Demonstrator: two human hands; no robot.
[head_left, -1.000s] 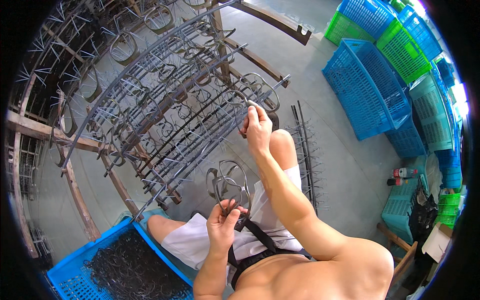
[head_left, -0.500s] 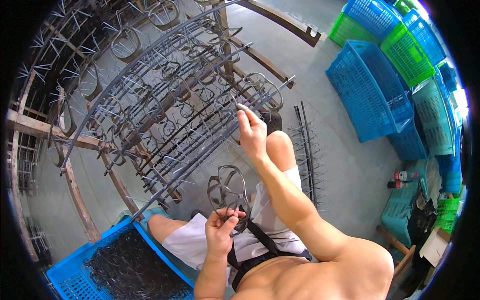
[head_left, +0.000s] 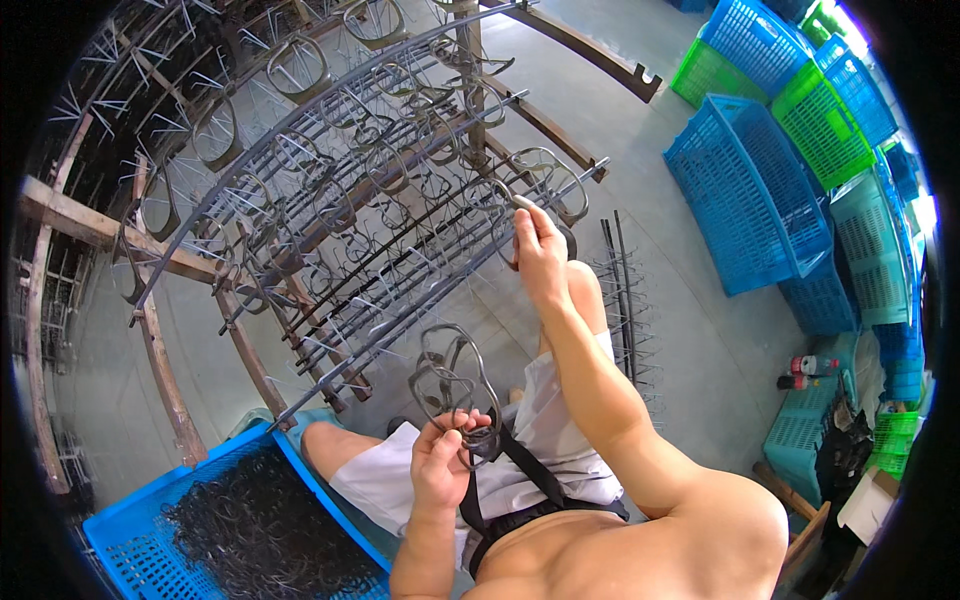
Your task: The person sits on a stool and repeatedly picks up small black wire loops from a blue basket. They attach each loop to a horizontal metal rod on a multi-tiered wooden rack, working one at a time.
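My left hand [head_left: 438,472], low in the middle over my lap, is closed round several dark, bent metal loops [head_left: 484,372] that stand up from the fingers. Out ahead, my right hand [head_left: 540,258] is stretched to the near right end of a metal rack [head_left: 440,287] with prongs. Its thumb and fingers pinch the edge of another metal loop [head_left: 502,236] beside the rack's bars; the fingers hide part of it. Many similar loops hang on the rack's prongs, such as one loop [head_left: 583,205] just right of my fingertips.
At lower left a blue basket [head_left: 115,530] holds a heap of dark, curved pieces [head_left: 265,525]. Pronged bars [head_left: 622,300] lie on the floor to my right. Blue and green crates [head_left: 745,190] are stacked at the right, with bottles [head_left: 810,366] below. Wooden beams [head_left: 165,365] stand left.
The view has shifted slightly, so the rack sits a little further right and lower. My right hand still pinches at the rack end; the loops in my left hand have tilted slightly.
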